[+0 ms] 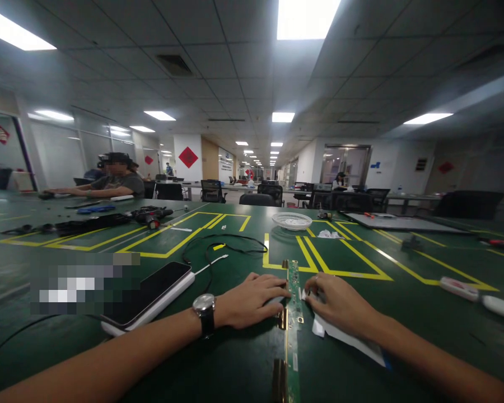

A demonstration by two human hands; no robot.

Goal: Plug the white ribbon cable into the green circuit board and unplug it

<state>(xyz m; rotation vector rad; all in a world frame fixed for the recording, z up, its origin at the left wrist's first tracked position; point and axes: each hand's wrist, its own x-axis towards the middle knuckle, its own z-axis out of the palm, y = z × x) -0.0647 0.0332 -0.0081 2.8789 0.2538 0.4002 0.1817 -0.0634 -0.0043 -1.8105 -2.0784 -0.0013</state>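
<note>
A long, narrow green circuit board (294, 324) with gold-coloured flaps along its left side lies lengthwise on the dark green table. My left hand (252, 300), with a watch on its wrist, reaches in from the left. Its fingers are stretched out, tips at the board's left edge. On the other side, my right hand (340, 302) has its fingers curled close together beside the board. A bit of white shows at those fingertips, seemingly wiping paper. White crumpled paper (353, 341) lies under that hand and wrist.
A phone (151, 294) rests on a white block at left, near a black cable (235, 237). Beyond the board stand a white plastic basket (292, 220) and crumpled tissue (330, 234). Yellow tape marks the table. A white-handled object (460, 289) lies right. Another person sits far left.
</note>
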